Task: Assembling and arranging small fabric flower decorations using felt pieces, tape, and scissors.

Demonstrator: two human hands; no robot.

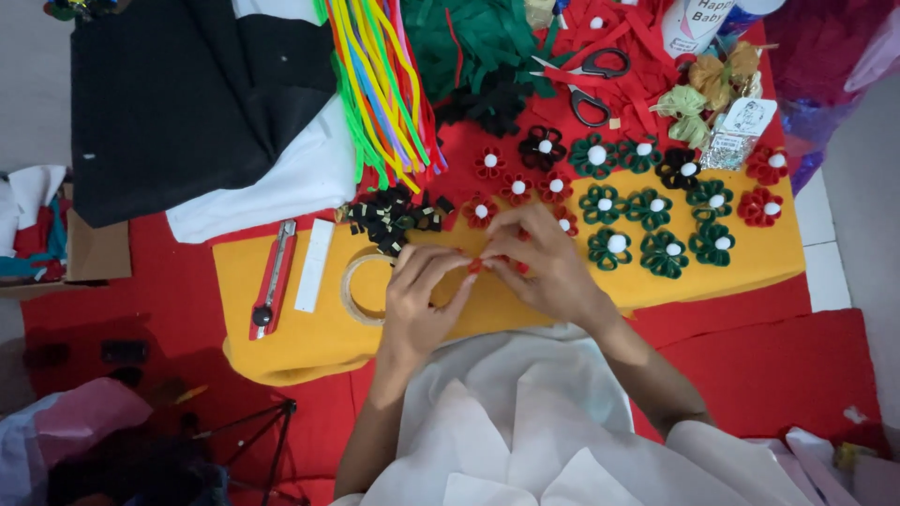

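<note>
Mid-frame, over the yellow felt sheet [731, 267], the left hand [420, 290] and right hand [544, 258] pinch one small red felt flower piece [492, 265] between their fingertips. A clear tape roll [354, 292] sits just left; finished green felt flowers [664, 253] lie right.

The person wears a loose white garment [525, 422] with wide sleeves; both forearms and hands are bare.

Floor's pale tile [848, 201], mostly buried under a big red cloth [769, 361]. A yellow felt sheet [309, 333] is spread on top. Light's soft and even, no harsh shadows. A small black tripod [253, 436] stands lower left.
</note>
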